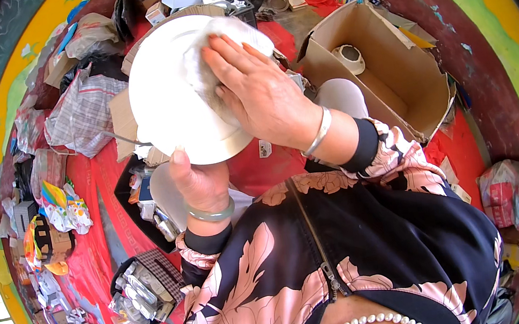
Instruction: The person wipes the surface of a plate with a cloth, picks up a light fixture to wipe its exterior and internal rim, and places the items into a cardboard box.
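Observation:
A large white round disc [162,96] with a stepped rim is held up in front of me, its smooth face toward me. My left hand [200,184] grips its lower edge, the thumb lying against the rim and the other fingers hidden behind. Over the upper right of the disc, my right hand [256,90] presses a crumpled white cloth [197,72] against the face, fingers stretched over it. The cloth is partly hidden by the hand and slightly blurred. A dark thin cord [128,138] shows at the disc's left edge.
An open cardboard box [401,71] at the right holds a small white round fitting [349,58]. Left of my knees stand a dark bin [134,208] and a checked basket [159,273] of small items. Plaid bags [82,113] and packages lie around on red floor covering [93,216].

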The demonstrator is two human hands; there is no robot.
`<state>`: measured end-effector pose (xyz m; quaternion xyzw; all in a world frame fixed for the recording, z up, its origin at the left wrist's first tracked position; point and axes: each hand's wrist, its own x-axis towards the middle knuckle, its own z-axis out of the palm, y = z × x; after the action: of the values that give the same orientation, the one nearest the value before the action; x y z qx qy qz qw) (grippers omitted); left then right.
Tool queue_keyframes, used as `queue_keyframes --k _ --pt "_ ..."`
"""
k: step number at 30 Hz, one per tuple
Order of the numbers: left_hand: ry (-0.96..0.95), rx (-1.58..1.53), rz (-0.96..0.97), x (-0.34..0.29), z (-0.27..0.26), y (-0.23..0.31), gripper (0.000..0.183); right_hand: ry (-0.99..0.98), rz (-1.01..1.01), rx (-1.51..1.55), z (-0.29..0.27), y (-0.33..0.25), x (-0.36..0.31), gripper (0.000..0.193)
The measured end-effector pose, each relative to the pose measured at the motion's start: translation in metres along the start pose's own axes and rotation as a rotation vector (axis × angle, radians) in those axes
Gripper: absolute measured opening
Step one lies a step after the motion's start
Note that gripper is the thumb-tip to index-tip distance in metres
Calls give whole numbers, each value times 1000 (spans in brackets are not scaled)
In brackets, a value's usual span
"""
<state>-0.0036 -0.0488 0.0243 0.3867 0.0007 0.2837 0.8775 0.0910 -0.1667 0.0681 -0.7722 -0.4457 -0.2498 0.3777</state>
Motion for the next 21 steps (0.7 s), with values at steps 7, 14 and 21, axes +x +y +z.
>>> queue_keyframes --k 7,14,21 --pt "-54 -91 -46 -1 8 2 73 -211 -354 149 -4 -18 9 54" --pt "46 -77 -47 14 -26 15 72 -356 -450 421 -13 10 -14 36" --pt "77 -81 -27 13 -22 13 70 -39 141 1274 -54 43 45 25"
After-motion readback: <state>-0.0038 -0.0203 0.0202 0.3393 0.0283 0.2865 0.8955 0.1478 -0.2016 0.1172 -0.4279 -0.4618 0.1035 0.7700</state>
